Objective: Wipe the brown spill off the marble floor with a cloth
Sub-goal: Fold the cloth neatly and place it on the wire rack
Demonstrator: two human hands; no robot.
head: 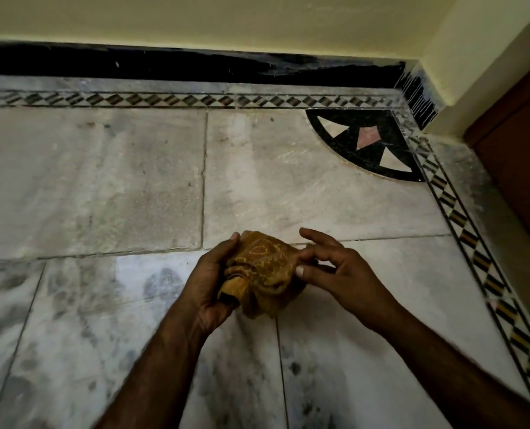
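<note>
A bunched yellow-brown patterned cloth (263,270) is held above the marble floor (103,187), low in the middle of the view. My left hand (209,286) cups it from the left with fingers curled under it. My right hand (328,267) pinches its right edge with thumb and forefinger while the other fingers spread. No distinct brown spill shows on the floor; the slabs carry grey smudges and dark mottled patches (161,283).
A black skirting (164,65) runs along the yellow wall at the back. A diamond-pattern inlay border (461,221) follows the wall and right side. A black quarter-circle inlay (372,144) fills the corner. A brown wooden door (517,168) stands at right.
</note>
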